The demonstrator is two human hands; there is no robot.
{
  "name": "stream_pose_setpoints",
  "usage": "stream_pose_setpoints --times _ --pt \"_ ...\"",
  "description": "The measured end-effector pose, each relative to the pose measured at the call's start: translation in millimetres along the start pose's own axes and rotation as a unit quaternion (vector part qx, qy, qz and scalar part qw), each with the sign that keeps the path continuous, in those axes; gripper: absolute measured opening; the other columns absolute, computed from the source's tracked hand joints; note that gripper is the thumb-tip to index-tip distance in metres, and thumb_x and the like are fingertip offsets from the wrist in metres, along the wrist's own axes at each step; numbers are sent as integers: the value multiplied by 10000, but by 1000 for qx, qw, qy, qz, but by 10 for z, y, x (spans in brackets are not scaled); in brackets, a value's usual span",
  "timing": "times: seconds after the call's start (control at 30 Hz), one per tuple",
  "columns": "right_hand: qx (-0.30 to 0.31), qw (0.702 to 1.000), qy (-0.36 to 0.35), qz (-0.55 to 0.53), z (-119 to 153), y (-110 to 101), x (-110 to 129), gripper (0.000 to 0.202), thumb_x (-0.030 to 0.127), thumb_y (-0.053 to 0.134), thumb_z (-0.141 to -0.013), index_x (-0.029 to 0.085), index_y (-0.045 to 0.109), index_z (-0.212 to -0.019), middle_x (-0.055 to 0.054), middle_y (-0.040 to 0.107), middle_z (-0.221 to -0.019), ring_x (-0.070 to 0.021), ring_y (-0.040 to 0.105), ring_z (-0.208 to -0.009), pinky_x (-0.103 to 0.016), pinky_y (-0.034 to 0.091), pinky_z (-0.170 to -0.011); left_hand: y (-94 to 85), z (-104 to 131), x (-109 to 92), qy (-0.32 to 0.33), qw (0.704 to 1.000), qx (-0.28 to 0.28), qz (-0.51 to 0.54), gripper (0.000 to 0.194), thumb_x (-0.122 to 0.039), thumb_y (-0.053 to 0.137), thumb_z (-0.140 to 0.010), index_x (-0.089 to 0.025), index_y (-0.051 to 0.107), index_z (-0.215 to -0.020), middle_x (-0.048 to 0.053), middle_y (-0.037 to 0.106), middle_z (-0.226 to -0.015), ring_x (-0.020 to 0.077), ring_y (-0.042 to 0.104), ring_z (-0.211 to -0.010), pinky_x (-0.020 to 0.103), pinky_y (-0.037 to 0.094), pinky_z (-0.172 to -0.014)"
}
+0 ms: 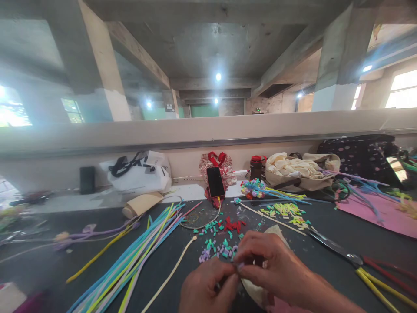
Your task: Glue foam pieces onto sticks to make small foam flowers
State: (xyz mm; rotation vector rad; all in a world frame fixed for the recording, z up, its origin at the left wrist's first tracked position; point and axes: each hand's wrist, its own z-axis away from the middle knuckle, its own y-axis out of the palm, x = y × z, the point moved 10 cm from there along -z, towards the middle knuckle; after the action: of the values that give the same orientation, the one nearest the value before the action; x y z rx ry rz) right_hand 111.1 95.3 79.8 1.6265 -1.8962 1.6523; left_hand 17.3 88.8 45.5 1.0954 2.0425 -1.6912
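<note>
Near the front centre, my left hand (208,284) and my right hand (267,265) meet at their fingertips, both pinched round something small that I cannot make out. Just beyond them lie short purple and teal pieces (224,250), with red pieces (233,224) behind. Yellow-green pieces (288,210) are scattered further right. Under my right hand is a pale cloth-like item (254,292), partly hidden. A long cream stem (174,274) with a knobbed end lies left of my hands.
Long coloured strips (143,248) lie at the left. Scissors (339,248) with red handles are at the right. A phone (215,181) leans on a patterned bag. Behind stand a white bag (138,176), a dark bottle (256,168) and a beige bag (299,176).
</note>
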Motion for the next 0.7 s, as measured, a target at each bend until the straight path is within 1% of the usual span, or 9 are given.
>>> stream_pose_setpoints --times 0.1,0.23,0.33,0.43,0.57,0.63,0.7 --pt "3 1000 5 8 7 12 -4 156 68 578 -673 181 670 -728 26 569 -686 -77 535 -620 -162 389 -555 -3 3 -5 4 1000 -5 0 206 -279 502 -736 -203 667 -639 37 658 -661 163 590 -655 210 385 -591" --pt "7 1000 7 13 9 37 -17 185 51 556 -665 187 665 -729 29 568 -688 -72 534 -616 -154 382 -541 -27 21 0 5 999 -32 -5 201 -263 503 -730 -211 657 -610 15 644 -622 143 583 -623 197 377 -565" --pt "2 1000 8 23 8 41 -40 159 67 554 -666 185 648 -713 30 575 -687 -73 533 -612 -154 383 -542 -5 23 2 10 999 -29 -9 204 -252 485 -740 -215 659 -640 11 653 -656 137 585 -646 193 383 -579" --pt "0 999 12 32 10 47 -61 181 62 543 -653 195 640 -729 38 586 -674 -73 529 -597 -153 380 -533 9 14 12 9 1000 -20 -9 209 -278 486 -744 -212 658 -645 15 657 -666 138 584 -643 193 386 -574" --pt "-2 999 12 32 31 58 -53 321 83 583 -619 249 638 -889 47 607 -709 -87 544 -626 -165 398 -565 15 8 20 3 1000 -5 28 178 -271 513 -726 -214 673 -674 26 669 -694 153 588 -663 198 387 -592" --pt "-4 999 25 22 45 48 -71 412 110 602 -613 280 605 -988 51 626 -734 -92 550 -619 -166 408 -556 10 12 50 -14 999 -1 51 175 -276 520 -720 -214 682 -701 30 667 -706 160 580 -671 204 380 -601" --pt "-4 999 47 9 51 24 -110 462 129 609 -616 294 573 -1046 51 639 -760 -94 554 -605 -167 412 -537 13 14 93 -36 995 6 89 193 -304 521 -717 -206 686 -705 24 642 -674 156 554 -644 208 368 -594"
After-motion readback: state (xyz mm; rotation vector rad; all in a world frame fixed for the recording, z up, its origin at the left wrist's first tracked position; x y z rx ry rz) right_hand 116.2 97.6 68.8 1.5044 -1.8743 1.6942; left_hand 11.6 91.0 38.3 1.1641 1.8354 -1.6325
